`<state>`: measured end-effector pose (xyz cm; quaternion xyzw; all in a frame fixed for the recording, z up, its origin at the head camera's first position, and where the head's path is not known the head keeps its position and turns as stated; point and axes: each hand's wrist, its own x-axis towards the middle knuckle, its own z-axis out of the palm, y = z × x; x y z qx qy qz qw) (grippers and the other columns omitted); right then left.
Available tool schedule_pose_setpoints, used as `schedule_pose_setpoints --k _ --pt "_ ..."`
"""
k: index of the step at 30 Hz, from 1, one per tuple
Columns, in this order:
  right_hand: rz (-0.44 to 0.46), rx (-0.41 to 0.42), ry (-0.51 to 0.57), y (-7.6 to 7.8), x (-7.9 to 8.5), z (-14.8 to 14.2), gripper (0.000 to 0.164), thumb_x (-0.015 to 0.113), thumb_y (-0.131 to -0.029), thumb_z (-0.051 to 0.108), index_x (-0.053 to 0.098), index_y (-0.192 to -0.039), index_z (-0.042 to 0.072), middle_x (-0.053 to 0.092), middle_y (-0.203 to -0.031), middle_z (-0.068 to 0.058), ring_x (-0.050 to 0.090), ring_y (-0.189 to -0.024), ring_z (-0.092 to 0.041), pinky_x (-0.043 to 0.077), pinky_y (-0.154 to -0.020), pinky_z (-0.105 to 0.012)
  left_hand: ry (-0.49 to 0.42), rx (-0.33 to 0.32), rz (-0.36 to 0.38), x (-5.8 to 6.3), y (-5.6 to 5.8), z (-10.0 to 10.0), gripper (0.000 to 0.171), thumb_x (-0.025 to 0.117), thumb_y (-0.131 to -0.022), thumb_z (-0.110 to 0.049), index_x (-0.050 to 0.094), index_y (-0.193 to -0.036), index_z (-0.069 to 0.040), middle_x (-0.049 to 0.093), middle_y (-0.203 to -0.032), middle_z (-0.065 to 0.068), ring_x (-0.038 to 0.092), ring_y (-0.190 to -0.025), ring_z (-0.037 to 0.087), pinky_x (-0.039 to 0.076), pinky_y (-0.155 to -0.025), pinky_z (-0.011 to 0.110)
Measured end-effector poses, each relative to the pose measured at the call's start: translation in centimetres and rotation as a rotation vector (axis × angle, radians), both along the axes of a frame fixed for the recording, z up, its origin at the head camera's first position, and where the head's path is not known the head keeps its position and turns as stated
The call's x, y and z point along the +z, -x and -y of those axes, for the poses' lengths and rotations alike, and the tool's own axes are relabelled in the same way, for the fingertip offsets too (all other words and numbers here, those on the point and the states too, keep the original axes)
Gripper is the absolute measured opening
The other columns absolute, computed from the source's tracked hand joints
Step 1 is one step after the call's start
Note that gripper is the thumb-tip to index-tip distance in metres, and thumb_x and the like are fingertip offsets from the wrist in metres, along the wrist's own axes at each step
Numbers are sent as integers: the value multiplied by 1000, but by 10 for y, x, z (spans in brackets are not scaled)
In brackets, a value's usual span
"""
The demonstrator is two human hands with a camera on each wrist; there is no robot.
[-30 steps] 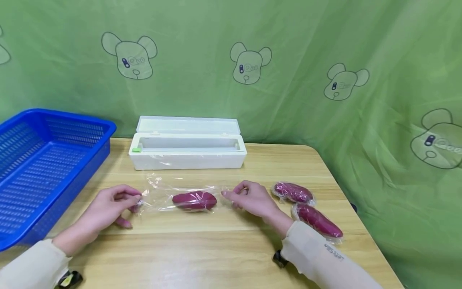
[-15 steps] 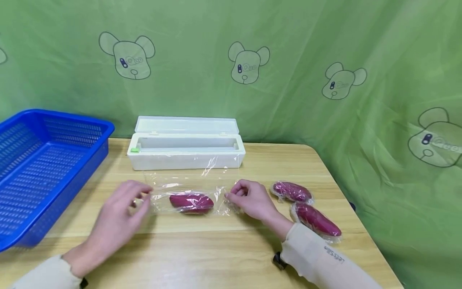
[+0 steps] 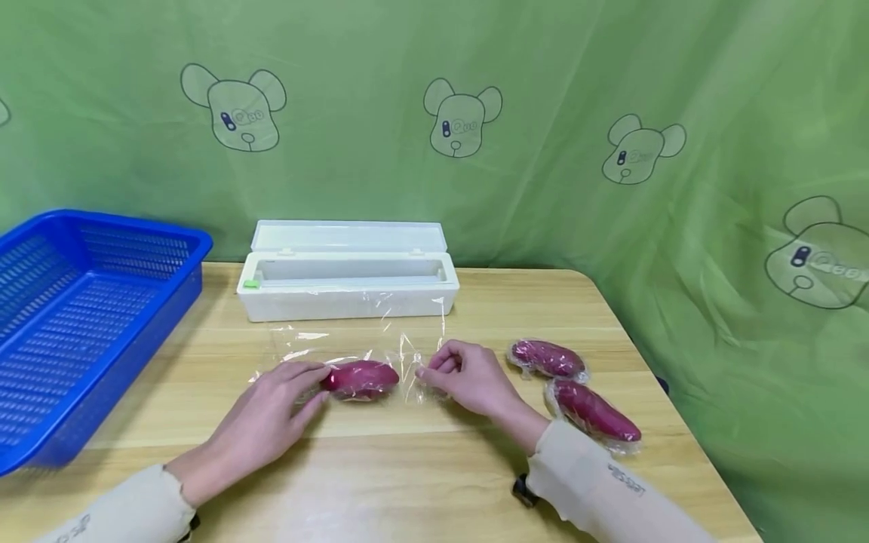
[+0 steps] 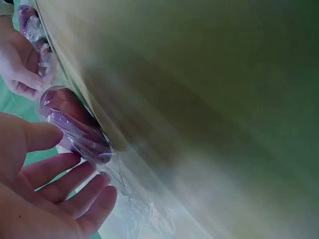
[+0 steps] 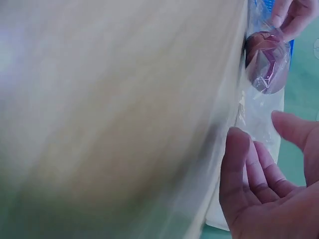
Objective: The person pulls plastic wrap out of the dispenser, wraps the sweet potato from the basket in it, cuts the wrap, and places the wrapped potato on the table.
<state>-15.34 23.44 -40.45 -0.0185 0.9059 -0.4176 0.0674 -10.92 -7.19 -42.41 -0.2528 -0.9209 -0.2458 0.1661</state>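
A purple-red sweet potato [image 3: 363, 378] lies on the wooden table under clear cling film [image 3: 305, 343], which stretches back towards the white film box [image 3: 349, 302]. My left hand [image 3: 274, 407] reaches the sweet potato's left end, its thumb and fingers spread apart with the fingertips touching the film there. At the right side of the film, my right hand [image 3: 471, 377] hovers low, fingers bent. The right wrist view shows a gap between its thumb [image 5: 289, 127] and index finger [image 5: 237, 149]. Whether the right fingertips touch the film is unclear.
Two film-wrapped sweet potatoes, one farther back [image 3: 548, 359] and one nearer [image 3: 596, 411], lie to the right. A blue plastic basket [image 3: 145, 332] stands at the left. The film box's lid [image 3: 349, 236] is raised. Green curtain [image 3: 543, 151] hangs behind the table.
My left hand has left the film's left edge and moved right to the sweet potato's left end. The right hand has shifted little, beside the film's right side.
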Motion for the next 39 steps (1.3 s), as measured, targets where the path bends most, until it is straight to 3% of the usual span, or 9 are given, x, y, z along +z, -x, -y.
schedule_pose_setpoints --k 3,6,10,13,17,22,26,31,39 --pt "-38 -19 30 -4 5 -4 24 87 -90 27 73 -105 14 74 -93 -3 69 -77 -17 60 -69 -29 -9 -9 40 2 5 1 36 80 -96 -12 74 -129 0 77 -126 17 74 -117 37 62 -102 56" --pt "-238 27 -22 -10 9 -5 25 87 -89 18 75 -111 13 77 -100 -2 71 -83 -17 63 -71 -29 -7 -23 56 6 9 2 33 79 -96 -11 74 -127 0 78 -123 16 75 -114 36 63 -100 55" --pt "-626 272 -253 -17 11 0 32 88 -89 20 78 -119 12 79 -114 -5 75 -101 -20 66 -87 -32 19 -39 50 10 13 4 31 79 -96 -11 75 -125 -1 79 -120 15 76 -110 34 64 -97 54" --pt "-766 481 -416 -17 10 7 46 88 -90 30 76 -130 12 76 -131 -8 73 -118 -24 62 -105 -41 30 -41 55 11 14 4 30 79 -96 -11 75 -125 -2 79 -118 13 76 -109 33 64 -96 53" --pt "-667 594 -490 -13 7 14 62 87 -90 33 66 -145 13 72 -141 -9 71 -127 -24 57 -113 -43 29 -42 109 11 18 4 30 78 -98 -15 76 -125 -3 79 -119 13 74 -111 33 62 -98 54" --pt "-407 545 -403 -6 6 18 72 88 -90 30 58 -152 10 69 -146 -8 69 -130 -25 55 -115 -44 -23 -63 296 13 27 5 32 67 -106 -22 73 -131 -3 77 -127 15 72 -119 35 59 -105 58" --pt "-309 507 -343 0 8 22 74 89 -89 30 57 -152 9 66 -149 -9 66 -134 -28 53 -118 -46 -39 -62 407 14 35 10 51 67 -106 -42 68 -139 -3 74 -135 17 68 -128 40 53 -112 63" --pt "-276 476 -338 7 8 28 72 91 -87 26 59 -149 9 67 -147 -10 65 -135 -30 52 -119 -49 14 -96 359 14 40 12 57 85 -93 -33 68 -137 -1 75 -133 17 70 -124 39 54 -110 62" --pt "-288 452 -356 10 5 29 62 87 -88 10 62 -145 11 73 -133 -9 69 -119 -26 58 -109 -46 64 -105 222 13 38 10 32 79 -96 -12 76 -126 -2 74 -116 8 68 -111 28 60 -99 53"
